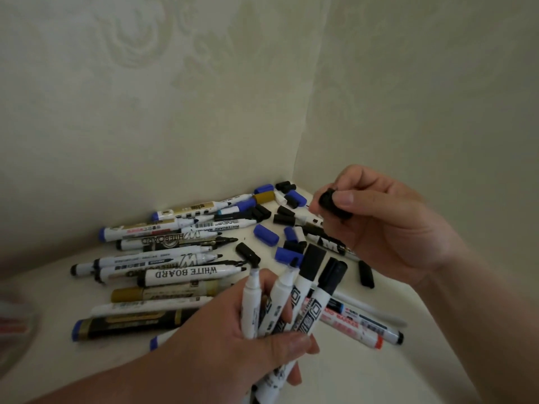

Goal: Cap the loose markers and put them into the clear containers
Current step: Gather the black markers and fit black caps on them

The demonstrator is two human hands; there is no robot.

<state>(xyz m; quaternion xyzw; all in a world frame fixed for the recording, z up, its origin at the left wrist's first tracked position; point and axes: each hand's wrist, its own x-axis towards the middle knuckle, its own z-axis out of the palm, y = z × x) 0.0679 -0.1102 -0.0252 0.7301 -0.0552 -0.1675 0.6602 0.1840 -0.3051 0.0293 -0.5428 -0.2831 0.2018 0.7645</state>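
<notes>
Your left hand comes in from below the marker printed "WHITE BOARD", palm turned to the right. Its fingers and thumb are curled tight round a bundle of four markers that stands nearly upright, tips up. Two of the four carry black caps; the other two show bare tips.

Your right hand is raised to the upper right of that printed marker, wrist bent. Its thumb and fingertips pinch a black cap clear of the tabletop.

Around the printed marker lies the pile of loose markers, roughly a dozen, most of them uncapped, with tips pointing right. Beyond its tip end lie five loose blue caps and several black caps; I cannot count the black ones exactly. To the right of the bundle lie three more markers, one with an orange-red end.

Far left of the printed marker, at the picture's edge, a clear container shows as a blur. Something reddish lies in it, but I cannot tell what.
</notes>
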